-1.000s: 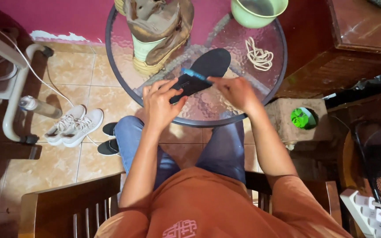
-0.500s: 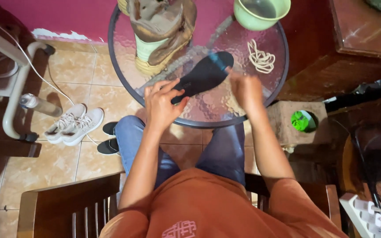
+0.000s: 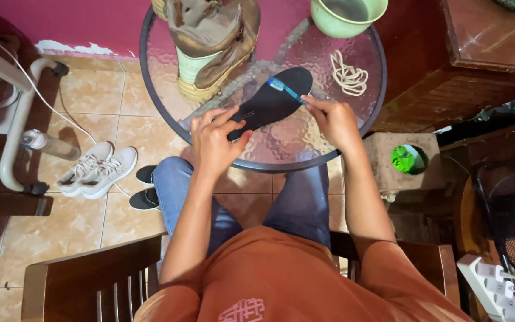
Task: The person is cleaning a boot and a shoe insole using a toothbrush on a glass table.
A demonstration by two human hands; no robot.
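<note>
The left hand (image 3: 214,143) clamps its fingers on the heel of a black insole (image 3: 272,101) over the glass surface (image 3: 281,143), while the right hand (image 3: 334,122), fingers pinched on a blue toothbrush (image 3: 284,89), scrubs the insole's toe end.

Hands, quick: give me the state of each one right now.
Left hand: closed on the heel end of the black insole.
Right hand: pinching a blue toothbrush against the insole.

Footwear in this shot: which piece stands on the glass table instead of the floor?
The tan boot at the table's far edge. The white sneakers and black shoes lie on the tiled floor.
</note>
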